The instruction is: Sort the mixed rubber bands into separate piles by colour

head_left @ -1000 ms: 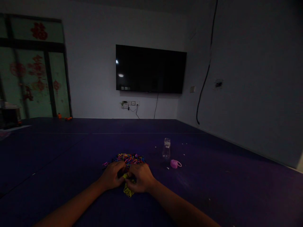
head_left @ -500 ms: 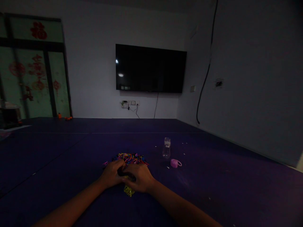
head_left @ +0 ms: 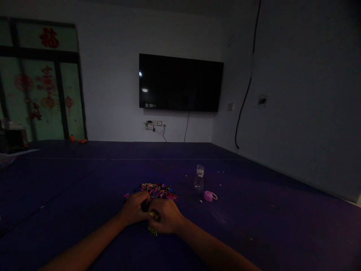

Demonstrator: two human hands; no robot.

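So I've got both hands together low in my head view, and it's pretty dim in here. My right hand (head_left: 166,216) is curled closed around some yellow strands (head_left: 152,230), with a bit peeking out between thumb and fingers and more spilling onto the purple surface (head_left: 254,218) below. My left hand (head_left: 137,208) is half curled with its fingertips right up against the right one; honestly can't tell if it's pinching anything. Just beyond my knuckles sits a messy multicolored pile (head_left: 159,190) of strands. Off to the right there's a clear bottle (head_left: 199,178) standing upright, pink cap (head_left: 208,196) near it.
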